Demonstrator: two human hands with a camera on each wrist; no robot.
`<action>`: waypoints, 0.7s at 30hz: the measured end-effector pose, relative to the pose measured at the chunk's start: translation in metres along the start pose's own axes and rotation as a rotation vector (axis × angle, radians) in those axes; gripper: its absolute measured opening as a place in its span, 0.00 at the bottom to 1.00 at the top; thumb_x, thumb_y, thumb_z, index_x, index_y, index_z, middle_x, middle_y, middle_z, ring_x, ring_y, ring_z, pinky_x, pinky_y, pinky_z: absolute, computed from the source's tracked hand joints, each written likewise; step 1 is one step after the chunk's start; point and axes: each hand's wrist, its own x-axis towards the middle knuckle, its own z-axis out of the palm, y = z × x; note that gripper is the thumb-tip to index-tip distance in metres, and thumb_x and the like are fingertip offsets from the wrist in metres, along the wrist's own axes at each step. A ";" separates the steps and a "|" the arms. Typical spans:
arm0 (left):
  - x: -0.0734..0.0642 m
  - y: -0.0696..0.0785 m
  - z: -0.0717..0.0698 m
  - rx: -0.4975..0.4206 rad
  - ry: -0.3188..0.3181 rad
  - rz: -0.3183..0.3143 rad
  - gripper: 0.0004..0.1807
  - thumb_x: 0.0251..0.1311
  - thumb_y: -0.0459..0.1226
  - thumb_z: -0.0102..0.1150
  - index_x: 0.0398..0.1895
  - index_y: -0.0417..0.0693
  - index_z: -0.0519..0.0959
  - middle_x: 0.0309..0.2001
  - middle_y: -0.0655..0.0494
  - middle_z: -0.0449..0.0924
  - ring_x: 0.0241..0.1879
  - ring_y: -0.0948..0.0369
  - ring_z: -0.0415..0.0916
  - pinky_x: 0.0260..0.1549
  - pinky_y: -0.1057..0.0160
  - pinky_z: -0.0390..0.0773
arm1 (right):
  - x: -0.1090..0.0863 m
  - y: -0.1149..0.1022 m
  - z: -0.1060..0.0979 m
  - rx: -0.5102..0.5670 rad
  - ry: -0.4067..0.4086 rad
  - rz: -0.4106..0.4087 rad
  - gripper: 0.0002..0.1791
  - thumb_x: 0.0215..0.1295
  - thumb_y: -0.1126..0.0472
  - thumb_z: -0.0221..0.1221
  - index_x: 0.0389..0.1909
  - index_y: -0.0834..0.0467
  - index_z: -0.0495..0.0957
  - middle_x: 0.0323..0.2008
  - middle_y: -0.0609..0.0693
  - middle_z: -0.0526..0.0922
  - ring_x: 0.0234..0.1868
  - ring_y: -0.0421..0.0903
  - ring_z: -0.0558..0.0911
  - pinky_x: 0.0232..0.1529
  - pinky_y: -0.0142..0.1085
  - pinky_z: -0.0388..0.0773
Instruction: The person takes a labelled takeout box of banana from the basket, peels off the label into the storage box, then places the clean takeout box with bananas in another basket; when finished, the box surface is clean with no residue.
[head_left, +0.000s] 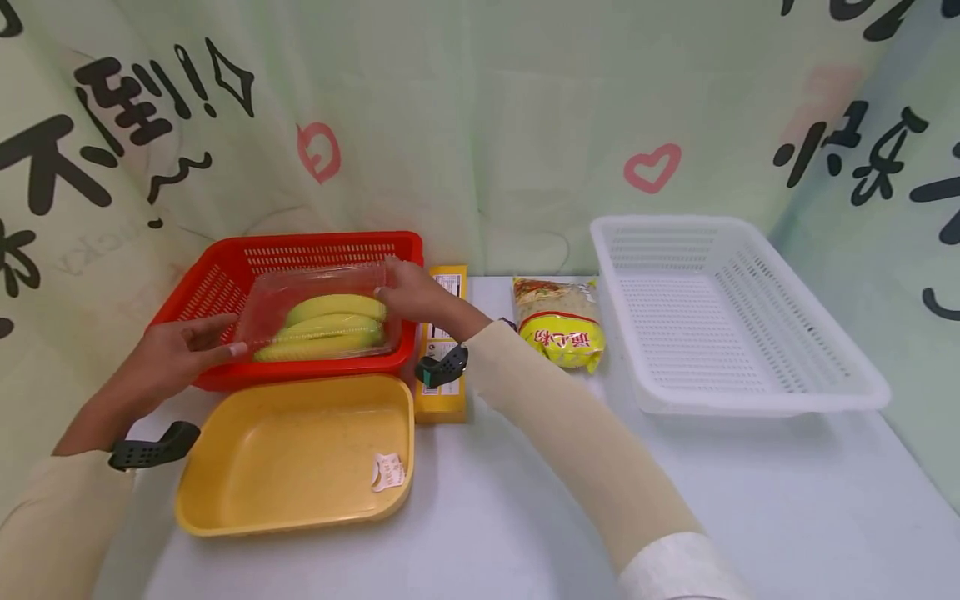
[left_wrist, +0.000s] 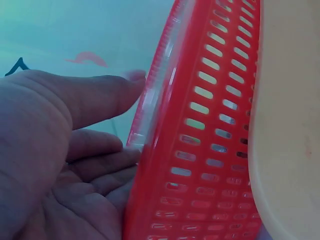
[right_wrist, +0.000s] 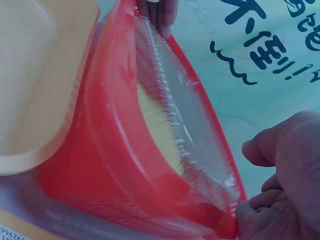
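Note:
A clear plastic box (head_left: 266, 302) with yellow-green bananas (head_left: 333, 321) inside lies in the red basket (head_left: 225, 250), tilted in the right wrist view. My left hand (head_left: 176, 354) is at the box's left end, thumb tip at its edge; in the left wrist view the left hand (left_wrist: 65, 150) has its thumb spread from loosely bent fingers. The right hand (head_left: 418, 292) reaches over the box's right end. In the right wrist view, the right hand's (right_wrist: 290, 175) thumb stands apart from the box while its fingers meet the basket's corner.
A yellow basin (head_left: 292, 458) with a torn label stands before the red basket. Right of it lie a yellow box (head_left: 442, 407) and a bag of dry food (head_left: 562, 333). A white basket (head_left: 697, 325) stands at the right, near the printed curtain (head_left: 540, 125).

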 end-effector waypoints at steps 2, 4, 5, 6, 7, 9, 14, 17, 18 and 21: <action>0.001 0.001 0.000 0.014 0.000 -0.003 0.47 0.61 0.54 0.62 0.74 0.35 0.55 0.65 0.30 0.65 0.57 0.36 0.68 0.44 0.48 0.78 | -0.001 -0.001 0.000 -0.005 0.001 -0.010 0.22 0.71 0.66 0.51 0.64 0.64 0.67 0.53 0.58 0.75 0.46 0.48 0.75 0.45 0.30 0.79; 0.001 0.002 0.000 0.021 0.002 -0.003 0.47 0.61 0.53 0.62 0.74 0.35 0.55 0.65 0.30 0.64 0.57 0.36 0.68 0.45 0.48 0.78 | -0.002 -0.001 -0.001 0.011 0.001 -0.012 0.23 0.71 0.66 0.50 0.65 0.65 0.65 0.53 0.60 0.75 0.46 0.49 0.75 0.44 0.31 0.80; 0.002 0.004 0.000 0.020 0.004 -0.001 0.47 0.61 0.53 0.62 0.74 0.36 0.55 0.65 0.30 0.64 0.57 0.36 0.68 0.45 0.48 0.78 | -0.003 -0.001 -0.001 0.022 0.003 -0.007 0.23 0.71 0.66 0.50 0.66 0.64 0.65 0.55 0.60 0.74 0.46 0.49 0.75 0.44 0.31 0.80; 0.002 0.005 0.000 0.017 0.006 0.003 0.47 0.61 0.53 0.62 0.74 0.36 0.54 0.65 0.30 0.64 0.58 0.36 0.68 0.45 0.48 0.78 | -0.004 0.000 -0.001 0.030 0.008 -0.003 0.24 0.71 0.66 0.50 0.67 0.64 0.64 0.55 0.60 0.74 0.47 0.49 0.75 0.44 0.31 0.80; 0.003 0.007 0.000 0.017 0.010 0.008 0.47 0.61 0.53 0.62 0.74 0.37 0.54 0.65 0.31 0.64 0.58 0.35 0.67 0.45 0.48 0.78 | -0.004 0.000 -0.002 0.036 0.009 0.001 0.25 0.72 0.65 0.50 0.67 0.64 0.63 0.56 0.60 0.74 0.46 0.48 0.75 0.44 0.31 0.80; 0.005 0.013 0.000 0.018 0.023 0.023 0.47 0.60 0.54 0.63 0.74 0.38 0.54 0.65 0.31 0.64 0.59 0.35 0.67 0.44 0.48 0.78 | -0.005 0.001 -0.003 0.046 0.015 0.018 0.28 0.72 0.64 0.50 0.71 0.65 0.58 0.59 0.59 0.73 0.45 0.47 0.75 0.45 0.30 0.79; 0.009 0.030 0.003 0.037 0.055 0.066 0.50 0.57 0.56 0.65 0.75 0.42 0.55 0.63 0.32 0.68 0.56 0.37 0.69 0.41 0.48 0.81 | -0.008 0.005 -0.006 0.049 0.046 0.066 0.35 0.73 0.62 0.50 0.75 0.65 0.47 0.69 0.58 0.63 0.38 0.45 0.75 0.43 0.30 0.80; 0.010 0.038 0.008 0.040 0.060 0.101 0.48 0.57 0.54 0.66 0.75 0.43 0.57 0.62 0.33 0.70 0.53 0.39 0.69 0.40 0.48 0.82 | -0.011 0.006 -0.010 0.039 0.068 0.076 0.37 0.73 0.60 0.50 0.76 0.65 0.46 0.73 0.57 0.58 0.40 0.44 0.76 0.43 0.31 0.81; 0.010 0.040 0.010 0.034 0.062 0.115 0.47 0.58 0.52 0.66 0.75 0.43 0.57 0.62 0.32 0.69 0.53 0.39 0.68 0.40 0.48 0.82 | -0.012 0.007 -0.012 0.040 0.074 0.076 0.37 0.73 0.60 0.51 0.76 0.64 0.45 0.73 0.57 0.58 0.41 0.45 0.76 0.43 0.32 0.81; 0.015 0.041 0.018 0.017 0.091 0.155 0.43 0.59 0.51 0.65 0.74 0.47 0.59 0.64 0.34 0.68 0.54 0.40 0.68 0.38 0.56 0.83 | -0.017 0.010 -0.020 0.063 0.093 0.057 0.36 0.73 0.60 0.50 0.76 0.62 0.45 0.70 0.57 0.63 0.45 0.49 0.78 0.47 0.35 0.81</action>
